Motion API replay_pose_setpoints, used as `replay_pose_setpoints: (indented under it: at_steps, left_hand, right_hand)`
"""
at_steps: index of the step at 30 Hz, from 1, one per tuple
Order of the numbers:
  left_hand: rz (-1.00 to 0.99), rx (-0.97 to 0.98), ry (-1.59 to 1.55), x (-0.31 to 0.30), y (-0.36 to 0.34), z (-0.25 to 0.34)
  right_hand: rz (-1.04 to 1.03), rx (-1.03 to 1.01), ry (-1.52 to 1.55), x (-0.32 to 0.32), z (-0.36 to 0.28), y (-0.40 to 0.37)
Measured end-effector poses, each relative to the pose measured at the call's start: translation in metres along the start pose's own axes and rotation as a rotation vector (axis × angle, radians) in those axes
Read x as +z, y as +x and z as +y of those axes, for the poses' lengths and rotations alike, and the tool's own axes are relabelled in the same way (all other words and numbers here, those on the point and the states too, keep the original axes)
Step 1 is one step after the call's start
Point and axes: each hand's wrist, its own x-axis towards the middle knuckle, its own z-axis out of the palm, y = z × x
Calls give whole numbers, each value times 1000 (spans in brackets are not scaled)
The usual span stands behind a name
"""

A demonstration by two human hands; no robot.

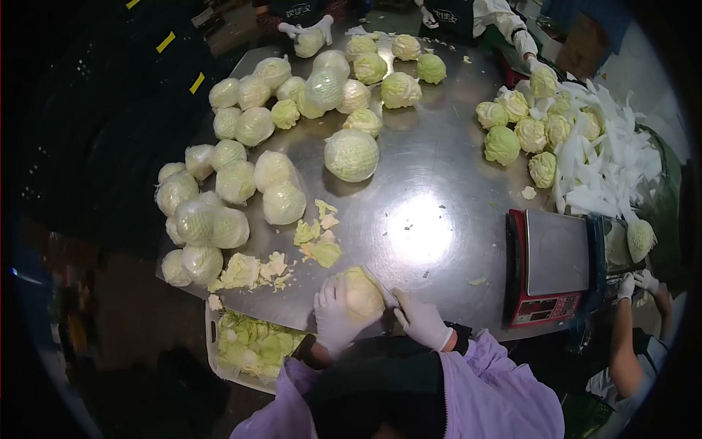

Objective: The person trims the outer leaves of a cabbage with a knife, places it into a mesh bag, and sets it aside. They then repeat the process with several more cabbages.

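My left hand (336,316), in a white glove, is wrapped round the side of a pale cabbage (363,294) at the table's near edge. The gloved right hand (425,322) grips a knife (382,287), whose blade lies along the cabbage's right side; its handle is mostly hidden in my fingers. Trimmed leaves (325,253) and more leaf scraps (243,272) are scattered to the left of the cabbage. Below them, a white basket (213,344) holds loose green leaves (256,344).
Wrapped cabbages (235,181) crowd the steel table's (453,274) left side. Bare cabbages (502,145) sit at right beside white foam net sleeves (607,150). A red scale (557,252) stands at the right edge. Co-workers' gloved hands (310,36) handle cabbages at the back and right.
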Motion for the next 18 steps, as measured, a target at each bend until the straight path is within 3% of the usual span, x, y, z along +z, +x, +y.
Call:
replay_pose_setpoints:
  at_steps: [5, 10, 15, 18]
  left_hand:
    - [76, 41, 5, 21, 14, 2]
    - [-15, -159, -169, 22, 24, -5]
    - [64, -71, -144, 23, 23, -2]
    - [37, -70, -90, 20, 27, 7]
  right_hand:
    - [-119, 226, -48, 7, -18, -10]
    - [-13, 147, -43, 28, -2, 14]
    - [-117, 158, -155, 12, -10, -7]
    - [-18, 137, -87, 36, 13, 7]
